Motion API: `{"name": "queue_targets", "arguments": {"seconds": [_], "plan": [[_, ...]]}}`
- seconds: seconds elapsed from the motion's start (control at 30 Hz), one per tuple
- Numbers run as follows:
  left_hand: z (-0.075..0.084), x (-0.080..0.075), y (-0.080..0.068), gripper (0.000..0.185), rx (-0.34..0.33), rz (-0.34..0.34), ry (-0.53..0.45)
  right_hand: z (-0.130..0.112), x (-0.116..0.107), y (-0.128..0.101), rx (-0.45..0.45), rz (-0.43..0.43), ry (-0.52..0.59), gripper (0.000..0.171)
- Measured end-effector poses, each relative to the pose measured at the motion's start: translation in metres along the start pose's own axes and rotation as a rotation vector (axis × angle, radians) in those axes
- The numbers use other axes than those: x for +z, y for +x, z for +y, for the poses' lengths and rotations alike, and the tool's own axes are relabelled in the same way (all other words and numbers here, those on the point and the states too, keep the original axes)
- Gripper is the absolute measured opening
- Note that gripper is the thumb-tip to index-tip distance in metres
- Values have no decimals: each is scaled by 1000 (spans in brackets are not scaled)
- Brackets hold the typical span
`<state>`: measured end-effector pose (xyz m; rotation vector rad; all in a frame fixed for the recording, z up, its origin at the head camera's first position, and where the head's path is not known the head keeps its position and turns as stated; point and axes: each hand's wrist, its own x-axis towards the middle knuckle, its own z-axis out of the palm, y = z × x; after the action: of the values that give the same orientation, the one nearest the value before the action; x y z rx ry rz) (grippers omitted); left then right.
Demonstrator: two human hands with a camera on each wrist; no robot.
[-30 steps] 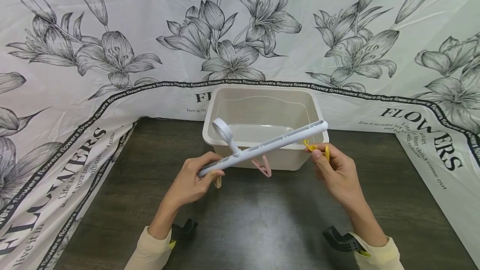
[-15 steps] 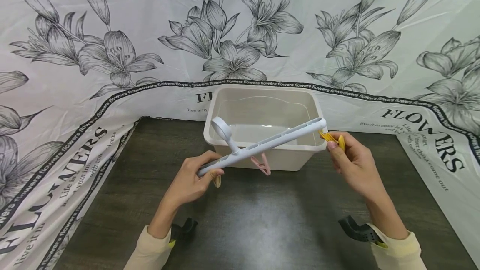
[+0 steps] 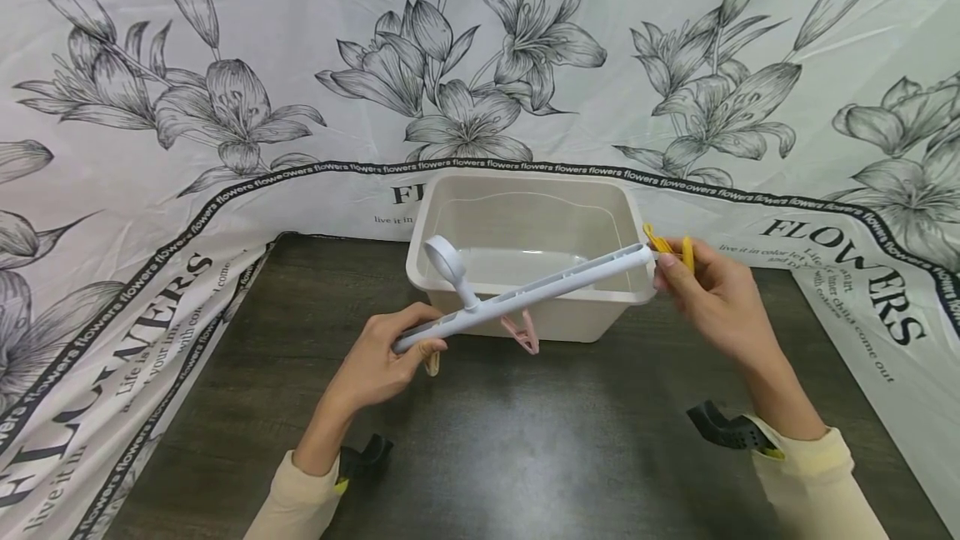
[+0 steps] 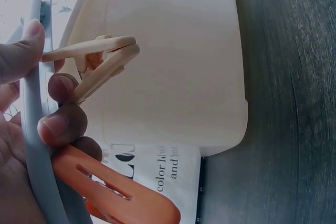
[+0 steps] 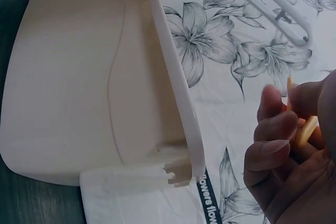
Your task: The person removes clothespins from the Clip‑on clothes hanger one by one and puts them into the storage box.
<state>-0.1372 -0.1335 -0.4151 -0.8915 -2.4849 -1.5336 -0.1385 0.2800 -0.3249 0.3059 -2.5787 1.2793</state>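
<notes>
The right hand covers most of the yellow peg. In the right wrist view that peg is a blurred sliver. The left wrist view's edge cuts off the hanger bar.

A staged home-style tabletop; flower-print cloth backs a dark wood table.

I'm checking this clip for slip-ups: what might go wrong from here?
The yellow clip, pinched in the right hand beside the hanger bar end, may slip and drop. The left hand grips only one bar end, so the bar may tilt or strike the beige bin.
</notes>
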Motion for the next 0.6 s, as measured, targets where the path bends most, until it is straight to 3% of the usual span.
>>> {"name": "queue_targets", "arguments": {"seconds": [0.4, 0.6], "plan": [[1, 1, 0, 17, -20, -29, 10, 0, -5, 24, -10, -40, -123, 27], [2, 1, 0, 16, -15, -45, -13, -2, -7, 36, 59, -96, -174, 26]]}}
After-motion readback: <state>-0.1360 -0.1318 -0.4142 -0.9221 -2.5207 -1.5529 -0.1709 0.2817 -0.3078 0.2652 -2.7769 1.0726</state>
